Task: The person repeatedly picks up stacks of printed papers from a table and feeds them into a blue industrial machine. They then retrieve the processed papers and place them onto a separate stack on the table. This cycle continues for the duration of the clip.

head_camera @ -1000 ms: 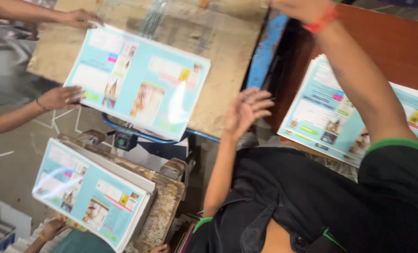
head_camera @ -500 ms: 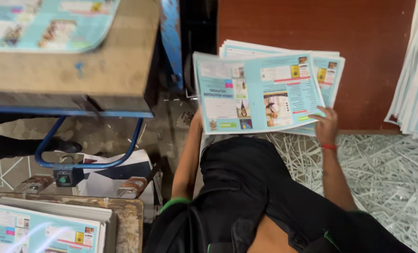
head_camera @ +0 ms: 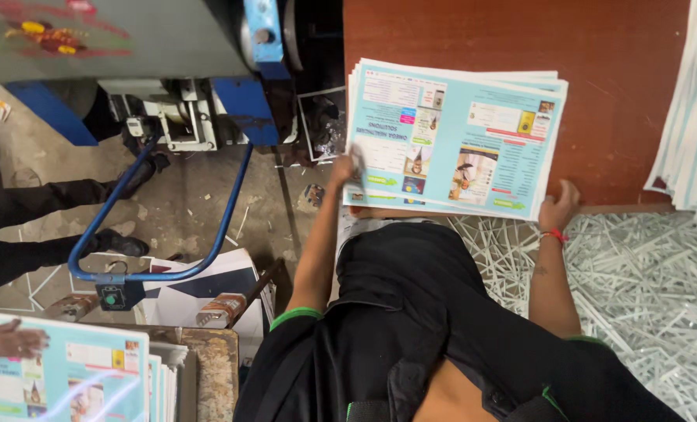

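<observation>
A stack of light-blue printed sheets (head_camera: 458, 137) lies on a red-brown table (head_camera: 614, 86), straight ahead of me. My left hand (head_camera: 344, 169) grips the stack's near left edge. At the near right corner, my right hand (head_camera: 558, 206), with a red band on the wrist, holds the edge of the sheets. The top sheet lies flat on the pile.
A second pile of sheets (head_camera: 696, 117) hangs over the table's right end. White paper trimmings (head_camera: 645, 297) cover the floor on the right. A blue machine (head_camera: 262, 70) with a curved blue foot bar (head_camera: 130, 273) stands left. Another person's hand (head_camera: 5, 342) rests on a sheet pile (head_camera: 90, 379) lower left.
The sheet I held lifted in both hands now lies flat on the stack. My view has swung away from the wooden board to the machine's base.
</observation>
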